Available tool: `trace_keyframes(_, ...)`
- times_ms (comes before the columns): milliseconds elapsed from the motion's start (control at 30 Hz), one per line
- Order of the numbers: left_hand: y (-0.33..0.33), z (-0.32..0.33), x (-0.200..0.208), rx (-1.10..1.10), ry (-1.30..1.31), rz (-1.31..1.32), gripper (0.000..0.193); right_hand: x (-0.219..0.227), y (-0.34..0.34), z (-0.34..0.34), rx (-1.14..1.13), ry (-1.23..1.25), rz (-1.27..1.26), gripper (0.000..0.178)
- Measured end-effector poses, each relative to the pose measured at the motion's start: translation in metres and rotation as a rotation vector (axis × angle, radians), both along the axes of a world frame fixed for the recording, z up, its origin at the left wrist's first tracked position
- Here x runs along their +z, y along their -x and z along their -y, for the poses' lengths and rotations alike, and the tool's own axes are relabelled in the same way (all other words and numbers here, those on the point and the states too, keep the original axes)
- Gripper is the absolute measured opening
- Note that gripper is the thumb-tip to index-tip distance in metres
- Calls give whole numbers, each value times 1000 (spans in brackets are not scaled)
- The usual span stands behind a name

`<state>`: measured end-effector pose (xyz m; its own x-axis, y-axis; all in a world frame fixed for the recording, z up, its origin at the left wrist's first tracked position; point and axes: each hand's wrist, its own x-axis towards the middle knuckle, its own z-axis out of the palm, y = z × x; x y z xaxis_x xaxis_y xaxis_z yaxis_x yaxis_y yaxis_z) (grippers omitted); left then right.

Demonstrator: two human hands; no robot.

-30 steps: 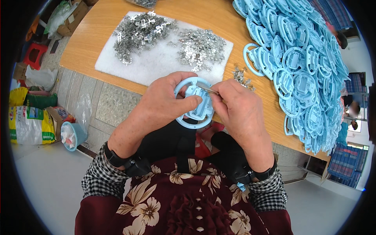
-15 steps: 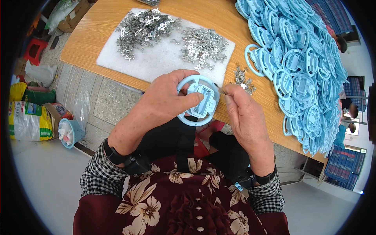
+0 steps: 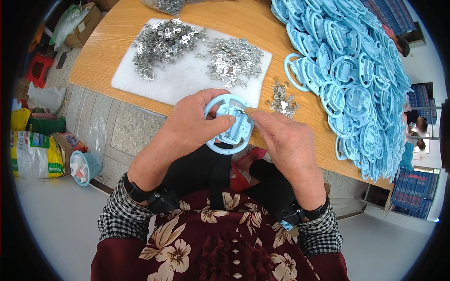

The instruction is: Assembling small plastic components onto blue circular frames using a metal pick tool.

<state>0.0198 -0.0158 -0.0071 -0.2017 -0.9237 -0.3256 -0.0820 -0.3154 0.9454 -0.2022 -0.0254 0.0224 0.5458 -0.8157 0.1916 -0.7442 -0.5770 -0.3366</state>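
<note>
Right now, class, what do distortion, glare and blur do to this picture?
Head view: black surrounds the rounded fisheye image, and the blue stacks near the right rim lean; head view: metal pieces glint white on the pale pad; head view: detail at the right hand's fingertips, by the light-blue frame, is too small to make out.

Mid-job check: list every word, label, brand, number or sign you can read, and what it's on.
Yellow, green and white sack on the left: printed lettering, not copied out here.
Light-blue wheel-shaped part in the left hand: no lettering can be made out.
Small metal pieces on the white pad: too small to tell any markings.
</note>
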Motion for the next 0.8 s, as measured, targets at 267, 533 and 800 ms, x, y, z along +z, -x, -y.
trace_keyframes(267,0,2,-8,-13,77,15,55,-2,2,5,23,12,57,21)
trace_keyframes(533,0,1,-4,-8,52,25,55,1,0,5,37,11,28,20)
trace_keyframes(800,1,1,-3,-14,48,-13,54,12,-4,8,80,-21,-84,25)
